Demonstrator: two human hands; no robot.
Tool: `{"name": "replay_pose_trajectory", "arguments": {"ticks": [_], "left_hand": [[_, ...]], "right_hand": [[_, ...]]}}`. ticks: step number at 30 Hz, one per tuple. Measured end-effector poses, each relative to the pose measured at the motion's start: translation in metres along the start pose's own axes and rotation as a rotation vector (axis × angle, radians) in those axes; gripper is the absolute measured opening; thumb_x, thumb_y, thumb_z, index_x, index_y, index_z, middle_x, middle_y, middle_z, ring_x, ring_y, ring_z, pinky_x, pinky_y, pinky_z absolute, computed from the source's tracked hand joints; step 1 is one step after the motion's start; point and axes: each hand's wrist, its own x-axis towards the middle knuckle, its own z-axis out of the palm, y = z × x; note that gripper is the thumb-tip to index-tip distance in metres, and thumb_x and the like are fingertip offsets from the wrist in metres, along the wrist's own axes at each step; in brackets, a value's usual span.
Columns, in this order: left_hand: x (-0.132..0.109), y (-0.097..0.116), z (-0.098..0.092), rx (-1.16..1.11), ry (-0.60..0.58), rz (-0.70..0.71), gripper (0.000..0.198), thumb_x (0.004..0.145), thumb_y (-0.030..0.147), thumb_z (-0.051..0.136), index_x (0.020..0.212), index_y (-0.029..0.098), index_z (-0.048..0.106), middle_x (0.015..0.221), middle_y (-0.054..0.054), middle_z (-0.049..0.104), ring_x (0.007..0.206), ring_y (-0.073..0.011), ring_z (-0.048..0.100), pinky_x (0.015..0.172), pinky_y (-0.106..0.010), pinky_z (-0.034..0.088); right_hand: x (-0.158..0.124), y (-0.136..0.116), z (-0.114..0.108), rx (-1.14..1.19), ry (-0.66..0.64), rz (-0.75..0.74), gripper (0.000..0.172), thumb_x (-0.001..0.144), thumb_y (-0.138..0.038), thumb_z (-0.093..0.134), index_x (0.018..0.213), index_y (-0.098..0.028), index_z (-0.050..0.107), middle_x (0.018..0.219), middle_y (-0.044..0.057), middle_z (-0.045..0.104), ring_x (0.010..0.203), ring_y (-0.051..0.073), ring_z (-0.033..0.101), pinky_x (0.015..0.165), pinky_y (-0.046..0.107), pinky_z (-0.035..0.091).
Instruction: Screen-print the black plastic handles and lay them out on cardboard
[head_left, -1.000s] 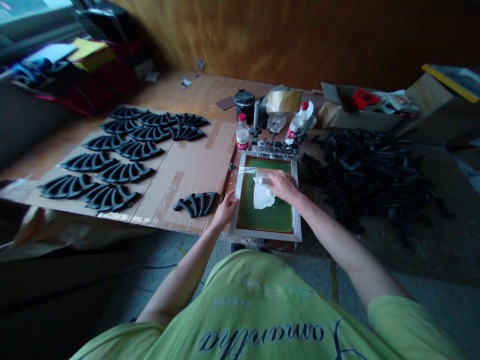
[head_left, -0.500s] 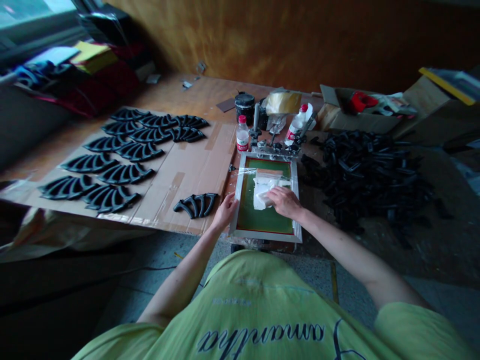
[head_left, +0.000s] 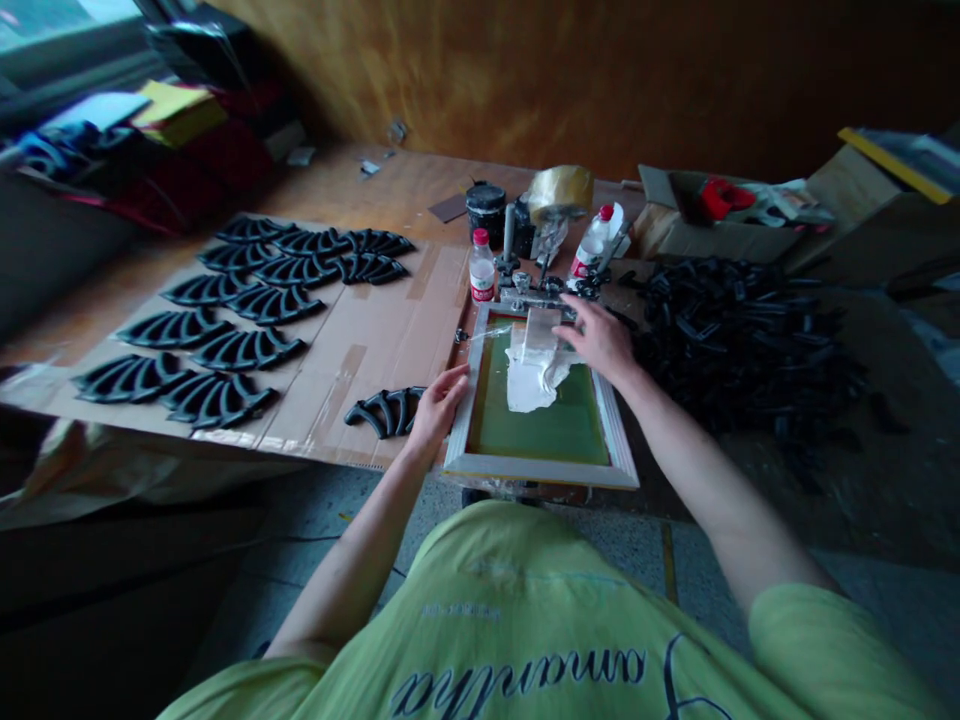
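Note:
A screen-printing frame (head_left: 622, 440) with a green mesh (head_left: 540, 432) lies in front of me, its near end tilted up. My left hand (head_left: 441, 402) grips the frame's left edge. A smear of white ink (head_left: 531, 388) covers part of the mesh. At the far end of the mesh rests a squeegee (head_left: 541, 330), its lower part coated with white ink. My right hand (head_left: 600, 338) is just to the right of the squeegee, open, fingers apart. Left of my left hand, a black ribbed, fan-shaped part (head_left: 381, 412) sits on the cardboard (head_left: 330, 375).
Rows of black fan-shaped parts (head_left: 236, 343) cover the left cardboard. A heap of black parts (head_left: 742, 350) lies to the right. Behind the frame are a metal clamp (head_left: 525, 300), red-capped bottles (head_left: 482, 268), a dark tub (head_left: 486, 210) and a tape roll (head_left: 561, 192). Farther right stands an open carton (head_left: 705, 245).
My right hand has let go of the squeegee, which now rests farther back on the mesh, and has moved away and to the right. The frame's near end has come up.

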Motion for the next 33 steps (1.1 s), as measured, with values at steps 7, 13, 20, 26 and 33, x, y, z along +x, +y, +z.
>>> {"name": "replay_pose_trajectory", "arguments": {"ticks": [7,13,20,26,33], "left_hand": [[0.033,0.087,0.026,-0.159,0.078,0.379,0.051,0.091,0.064,0.042,0.105,0.02,0.065,0.09,-0.004,0.069,0.077,-0.0124,0.065,0.065,-0.022,0.05],[0.054,0.121,0.039,-0.181,0.104,0.39,0.053,0.095,0.064,0.036,0.11,0.02,0.062,0.089,-0.006,0.071,0.077,-0.0123,0.066,0.066,-0.023,0.052],[-0.028,0.005,0.07,-0.11,-0.322,-0.313,0.065,0.074,0.073,0.062,0.104,0.015,0.067,0.103,-0.017,0.073,0.094,-0.0281,0.07,0.068,-0.034,0.055],[-0.032,-0.03,0.05,-0.277,-0.077,-0.351,0.054,0.073,0.065,0.067,0.094,0.016,0.06,0.099,-0.012,0.072,0.083,-0.021,0.071,0.067,-0.03,0.056],[-0.004,-0.061,-0.094,0.194,0.513,-0.348,0.045,0.096,0.052,0.036,0.111,0.013,0.054,0.097,-0.014,0.072,0.068,-0.0151,0.069,0.063,-0.027,0.056]], "right_hand": [[-0.055,0.065,0.01,0.049,-0.027,0.281,0.03,0.094,-0.043,0.051,0.094,-0.017,0.065,0.082,0.007,0.066,0.075,0.019,0.06,0.074,0.035,0.049],[-0.105,0.018,0.085,-0.098,-0.187,-0.018,0.017,0.088,-0.034,0.065,0.081,-0.021,0.058,0.09,0.009,0.066,0.092,0.023,0.061,0.082,0.033,0.048],[-0.114,-0.042,0.08,-0.045,-0.221,0.173,0.017,0.1,-0.032,0.045,0.095,-0.021,0.056,0.093,0.011,0.067,0.089,0.024,0.061,0.075,0.033,0.045],[-0.124,-0.03,0.067,-0.012,-0.245,-0.316,0.019,0.098,-0.023,0.044,0.095,-0.022,0.063,0.1,0.008,0.065,0.099,0.023,0.055,0.088,0.035,0.044],[-0.113,0.166,0.004,-0.649,-0.492,0.169,0.03,0.085,-0.008,0.045,0.096,-0.02,0.071,0.103,0.014,0.067,0.103,0.028,0.052,0.085,0.041,0.042]]}}
